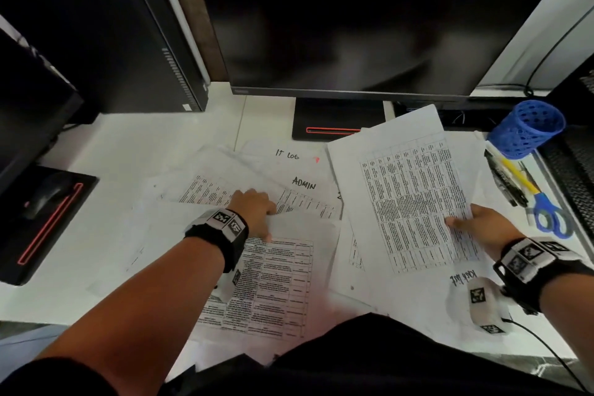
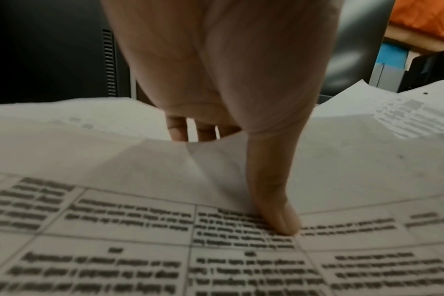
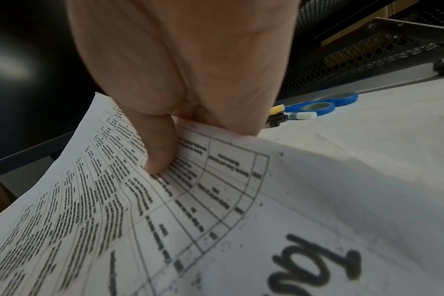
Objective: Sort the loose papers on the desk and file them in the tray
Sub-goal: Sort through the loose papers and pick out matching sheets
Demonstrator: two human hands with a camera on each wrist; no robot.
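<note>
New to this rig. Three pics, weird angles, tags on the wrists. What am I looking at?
No robot: a person sorts papers, wearing a camera on the head and one on each wrist. The wide picture is the head view over a white desk. The close-ups look along each hand. The left hand pinches a printed table sheet, thumb on top. The right hand grips another dense table sheet, lifted. Loose sheets marked "IT LOG" and "ADMIN" lie behind; a blue pen cup, markers and blue scissors lie at the right.

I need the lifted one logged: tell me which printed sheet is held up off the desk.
The dense table sheet pinched in the right hand; its far end rises toward the monitor. The other printed sheets, including the one under the left hand, lie flat.
</note>
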